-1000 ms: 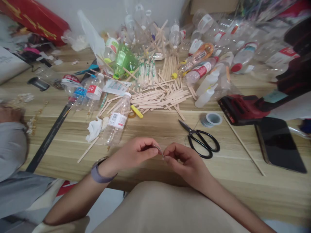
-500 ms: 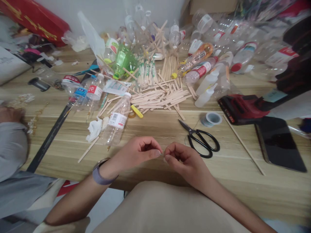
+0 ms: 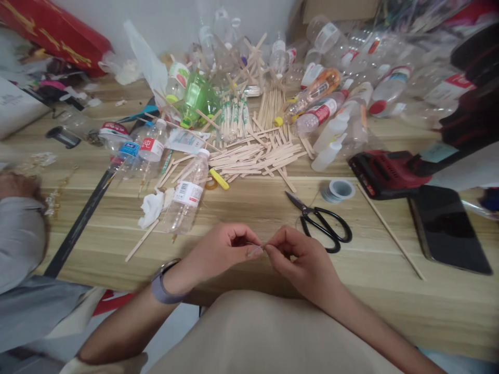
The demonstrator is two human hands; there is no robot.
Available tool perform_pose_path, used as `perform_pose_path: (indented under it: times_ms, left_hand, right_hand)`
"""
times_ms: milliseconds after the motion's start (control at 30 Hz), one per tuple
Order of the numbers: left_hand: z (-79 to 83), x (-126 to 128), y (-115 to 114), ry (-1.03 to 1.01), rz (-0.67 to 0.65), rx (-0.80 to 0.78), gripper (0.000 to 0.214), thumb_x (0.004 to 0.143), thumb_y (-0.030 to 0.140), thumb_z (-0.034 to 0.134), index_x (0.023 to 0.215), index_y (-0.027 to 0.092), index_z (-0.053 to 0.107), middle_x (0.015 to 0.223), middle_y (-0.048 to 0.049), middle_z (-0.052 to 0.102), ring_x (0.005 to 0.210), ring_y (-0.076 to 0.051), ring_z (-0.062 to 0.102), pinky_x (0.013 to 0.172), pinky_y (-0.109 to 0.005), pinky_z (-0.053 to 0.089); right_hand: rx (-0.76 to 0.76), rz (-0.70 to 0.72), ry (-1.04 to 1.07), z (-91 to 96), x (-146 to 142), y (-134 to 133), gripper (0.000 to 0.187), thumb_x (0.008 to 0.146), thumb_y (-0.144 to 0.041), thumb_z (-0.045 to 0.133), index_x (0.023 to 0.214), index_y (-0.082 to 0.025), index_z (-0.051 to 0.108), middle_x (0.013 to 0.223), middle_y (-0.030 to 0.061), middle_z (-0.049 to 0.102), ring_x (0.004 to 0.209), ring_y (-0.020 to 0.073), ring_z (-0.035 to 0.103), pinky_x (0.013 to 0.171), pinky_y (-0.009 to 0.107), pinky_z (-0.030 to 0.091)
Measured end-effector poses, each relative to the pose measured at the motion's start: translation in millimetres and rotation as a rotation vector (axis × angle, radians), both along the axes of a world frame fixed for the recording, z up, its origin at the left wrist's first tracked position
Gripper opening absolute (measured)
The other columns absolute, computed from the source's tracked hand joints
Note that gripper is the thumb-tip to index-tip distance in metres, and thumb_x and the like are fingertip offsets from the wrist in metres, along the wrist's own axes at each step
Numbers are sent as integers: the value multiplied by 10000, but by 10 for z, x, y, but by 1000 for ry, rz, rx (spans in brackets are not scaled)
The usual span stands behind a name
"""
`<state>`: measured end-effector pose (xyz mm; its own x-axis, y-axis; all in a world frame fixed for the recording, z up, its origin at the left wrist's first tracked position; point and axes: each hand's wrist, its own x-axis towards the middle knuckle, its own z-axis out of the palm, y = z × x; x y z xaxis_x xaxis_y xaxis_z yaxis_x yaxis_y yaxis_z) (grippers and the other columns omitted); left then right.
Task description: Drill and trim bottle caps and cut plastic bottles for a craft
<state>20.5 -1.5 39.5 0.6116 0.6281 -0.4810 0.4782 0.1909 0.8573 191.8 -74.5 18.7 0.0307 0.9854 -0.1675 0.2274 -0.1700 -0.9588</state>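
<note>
My left hand [image 3: 226, 249] and my right hand [image 3: 298, 254] meet fingertip to fingertip above the front of the table. Both pinch a thin wire [image 3: 255, 245], a fine strand partly hidden by the fingers. Just right of my right hand lie black-handled scissors [image 3: 322, 223], their blades pointing away to the left. Behind them stands a small spool [image 3: 338, 191] of grey wire or thread. A clear plastic bottle [image 3: 189, 192] with a white label lies beyond my left hand, beside a crumpled white tissue [image 3: 151, 208].
Flat wooden sticks [image 3: 253, 158] are heaped mid-table, with plastic bottles [image 3: 319, 111] crowded behind. On the right are a red-and-black power tool [image 3: 390, 174], a dark phone [image 3: 448, 228] and a thin rod [image 3: 392, 234]. Another person's sleeve [image 3: 19, 239] reaches in at left.
My left hand has shifted slightly right and down, so the fingertips of both hands now come together. More of the thin wire shows along my left fingers.
</note>
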Motion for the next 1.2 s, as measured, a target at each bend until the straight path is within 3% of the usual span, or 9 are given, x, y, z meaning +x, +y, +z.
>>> perform_pose_path:
  times_ms: [400,667,833,967,1100,1200]
  left_hand:
    - [32,12,-14,-37,10,80,200,777,375,654,828,183,676,753,5,643,690,-133,531,633,-260,408]
    - [47,30,-39,31,-4,296,179,838,350,614,783,195,685,732,15,623,681,-129,524,621,-254,391]
    - [57,17,-42,79,-34,411,187,858,340,603,765,196,679,716,20,591,656,-118,491,611,-249,368]
    - [89,-11,-36,72,-28,331,240,866,385,574,771,188,672,674,23,577,613,-111,462,566,-238,348]
    - [76,-24,-41,41,9,221,285,865,433,558,796,180,670,591,50,481,543,-94,384,508,-230,294]
    - [45,-19,-67,22,-1,231,290,880,429,538,827,184,684,614,44,506,554,-99,393,519,-236,303]
  right_hand:
    - [57,13,-106,-25,14,0,122,776,-305,537,692,-219,561,478,-57,478,436,100,402,428,227,296]
    - [66,1,-136,3,28,11,136,782,-313,540,689,-221,573,525,-26,550,481,119,483,452,236,352]
    - [-33,12,110,-36,18,14,205,868,-401,521,769,-222,521,632,-13,614,430,97,493,413,231,373]
    - [-54,-6,326,-75,2,17,321,908,-525,515,799,-230,451,657,-27,604,451,93,524,452,235,429]
    - [-1,-44,335,-67,15,19,334,931,-540,497,812,-228,474,653,-32,566,522,108,504,540,263,454]
    - [4,-26,309,-59,22,9,326,955,-526,465,825,-227,492,608,-49,502,541,120,460,567,272,422]
